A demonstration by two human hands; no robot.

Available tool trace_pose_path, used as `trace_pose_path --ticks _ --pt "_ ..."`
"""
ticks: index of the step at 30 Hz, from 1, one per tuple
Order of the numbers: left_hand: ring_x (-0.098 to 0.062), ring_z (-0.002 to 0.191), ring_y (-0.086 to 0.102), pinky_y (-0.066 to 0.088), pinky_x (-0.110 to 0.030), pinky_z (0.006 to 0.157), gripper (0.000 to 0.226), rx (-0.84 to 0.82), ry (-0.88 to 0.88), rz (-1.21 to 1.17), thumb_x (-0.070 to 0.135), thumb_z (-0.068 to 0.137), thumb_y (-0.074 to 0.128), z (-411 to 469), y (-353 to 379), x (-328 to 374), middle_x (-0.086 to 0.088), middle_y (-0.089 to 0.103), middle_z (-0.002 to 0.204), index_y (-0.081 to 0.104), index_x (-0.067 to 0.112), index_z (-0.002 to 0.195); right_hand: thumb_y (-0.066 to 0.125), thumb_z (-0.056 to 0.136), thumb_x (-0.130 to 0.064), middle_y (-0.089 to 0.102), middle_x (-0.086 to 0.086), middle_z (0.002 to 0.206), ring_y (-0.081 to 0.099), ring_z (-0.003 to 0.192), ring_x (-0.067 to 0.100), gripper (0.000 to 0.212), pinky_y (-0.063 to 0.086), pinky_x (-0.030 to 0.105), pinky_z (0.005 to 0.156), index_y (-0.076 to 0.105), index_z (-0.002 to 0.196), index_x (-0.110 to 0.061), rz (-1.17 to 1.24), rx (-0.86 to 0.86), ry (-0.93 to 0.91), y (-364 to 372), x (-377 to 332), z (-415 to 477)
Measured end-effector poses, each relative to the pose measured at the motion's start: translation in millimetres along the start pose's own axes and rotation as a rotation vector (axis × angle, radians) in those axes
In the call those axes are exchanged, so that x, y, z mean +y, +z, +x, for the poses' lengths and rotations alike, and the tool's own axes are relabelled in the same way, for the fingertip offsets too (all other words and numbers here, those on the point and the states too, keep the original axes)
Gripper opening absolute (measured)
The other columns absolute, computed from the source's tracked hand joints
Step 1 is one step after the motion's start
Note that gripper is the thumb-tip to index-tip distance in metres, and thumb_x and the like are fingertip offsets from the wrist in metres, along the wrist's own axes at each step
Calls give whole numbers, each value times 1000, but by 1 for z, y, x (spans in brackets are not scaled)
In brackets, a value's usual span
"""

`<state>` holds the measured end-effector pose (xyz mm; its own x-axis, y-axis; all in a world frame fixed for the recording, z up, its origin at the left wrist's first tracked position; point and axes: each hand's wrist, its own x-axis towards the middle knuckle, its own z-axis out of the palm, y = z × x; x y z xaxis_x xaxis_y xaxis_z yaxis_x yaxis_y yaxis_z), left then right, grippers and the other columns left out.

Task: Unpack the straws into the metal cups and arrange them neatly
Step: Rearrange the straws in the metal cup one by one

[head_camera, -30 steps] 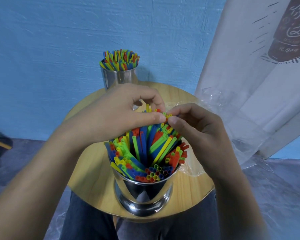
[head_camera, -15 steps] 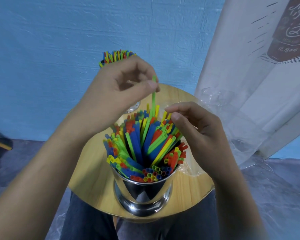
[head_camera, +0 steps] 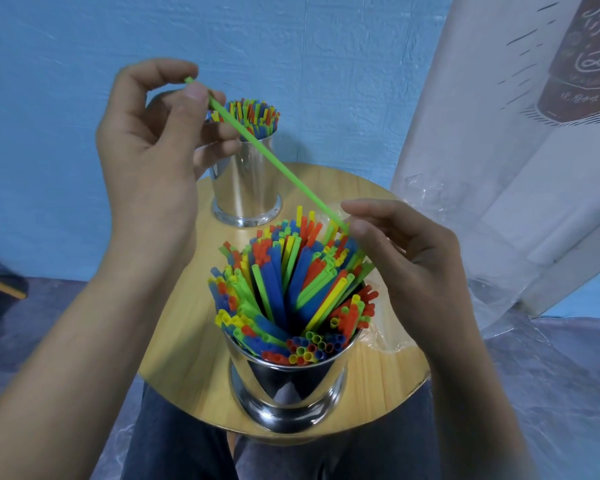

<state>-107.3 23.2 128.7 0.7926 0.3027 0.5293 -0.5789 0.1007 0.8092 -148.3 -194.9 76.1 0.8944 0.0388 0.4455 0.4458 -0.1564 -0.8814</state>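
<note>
Left hand [head_camera: 146,147]: your thumb and forefinger pinch the top end of the green straw [head_camera: 274,157], up and left of the near cup [head_camera: 288,386].
Straw axis: it slants from upper left down to lower right, across the front of the far cup [head_camera: 243,181].
Low tip: among the straws at the near cup's far right edge.
Right hand [head_camera: 413,265]: your fingers are loosely curled with the thumb tip beside that low tip. I can't tell whether it nips it.
Nearer hand: your right is nearer to the tip.

Left hand [head_camera: 146,143] raised, pinching green straw [head_camera: 274,158]; right hand [head_camera: 413,258] low, fingers relaxed.
</note>
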Motion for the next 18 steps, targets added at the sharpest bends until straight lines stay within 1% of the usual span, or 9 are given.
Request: trace_pose_path --ticks 3,8,11,13,14,16,18 --pt "-19 70 66 56 -32 74 5 17 -45 -21 12 104 56 -4 0 -4 -1 67 90 55 15 108 66 98 -16 76 -13 99 71 102 12 15 55 20 79 75 102 -26 14 46 -18 -2 -3 0" --pt "-19 71 71 58 -31 72 6 39 -110 -9 13 103 59 -9 2 -9 -3 66 86 54 16 102 68 96 -15 77 -7 99 72 101 14 13 56 22 81 76 101 -23 27 51 9 -5 -2 -1" --pt "-21 73 73 58 -33 71 9 28 -150 39 14 101 63 -9 -1 -12 1 70 79 57 17 96 68 96 -18 78 -4 98 73 99 14 11 57 26 82 76 100 -25 31 132 0 -6 1 -1" --pt "-21 75 74 57 -32 69 13 -26 -167 121 15 99 67 -8 -5 -13 2 73 77 60 19 89 65 95 -23 78 -1 95 72 99 18 9 57 32 82 74 99 -22 100 189 -2 -9 2 -1" --pt "-20 75 73 57 -31 69 15 -71 -173 174 17 98 69 -7 -6 -12 2 75 77 60 20 86 64 94 -26 77 0 94 72 99 20 11 57 32 81 73 98 -20 183 212 17 -10 2 0" --pt "-16 73 72 57 -29 68 18 -199 -194 270 21 94 73 -5 -8 -11 1 76 76 59 18 81 62 93 -27 76 3 94 73 98 21 14 56 31 78 71 95 -17 387 259 71 -14 0 1" --pt "-14 71 71 56 -26 69 24 -370 -220 348 28 86 75 -4 -9 -10 -1 76 75 61 10 82 59 97 -24 77 5 94 73 95 22 14 56 29 76 71 93 -18 504 310 93 -19 -2 3"
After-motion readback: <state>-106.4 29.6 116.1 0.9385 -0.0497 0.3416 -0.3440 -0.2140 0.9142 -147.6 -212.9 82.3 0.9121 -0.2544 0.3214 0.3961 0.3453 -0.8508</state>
